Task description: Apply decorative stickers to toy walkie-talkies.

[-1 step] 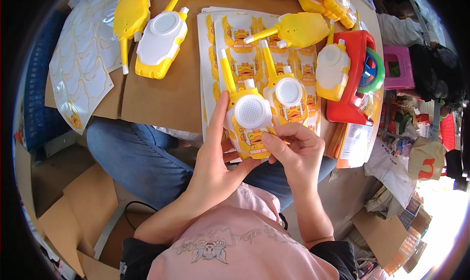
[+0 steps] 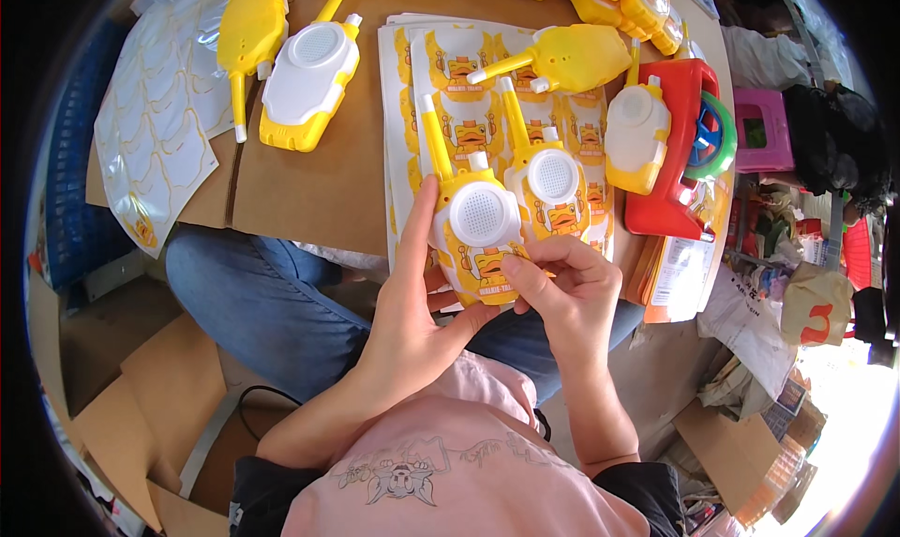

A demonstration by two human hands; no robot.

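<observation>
A yellow and white toy walkie-talkie (image 2: 481, 213) lies in my left hand (image 2: 405, 307), whose fingers and thumb wrap its left side and lower end. Its front carries a cartoon duck sticker (image 2: 489, 267) below the round white speaker grille. At the sticker's right edge my right hand (image 2: 569, 298) is closed, thumb and forefinger pinched there; its other fingers are curled. Just beyond, a second stickered walkie-talkie (image 2: 553, 178) rests on printed sticker sheets (image 2: 457, 115). Another walkie-talkie (image 2: 583, 57) lies back side up on those sheets.
Two more walkie-talkies lie at the left, one yellow back up (image 2: 251, 26), one white front up (image 2: 305, 91). Peeled sticker sheets (image 2: 155, 134) hang over the left edge. A red tape dispenser (image 2: 664, 152) stands at the right beside a plain walkie-talkie (image 2: 637, 136). Several yellow pieces (image 2: 600, 2) are piled behind.
</observation>
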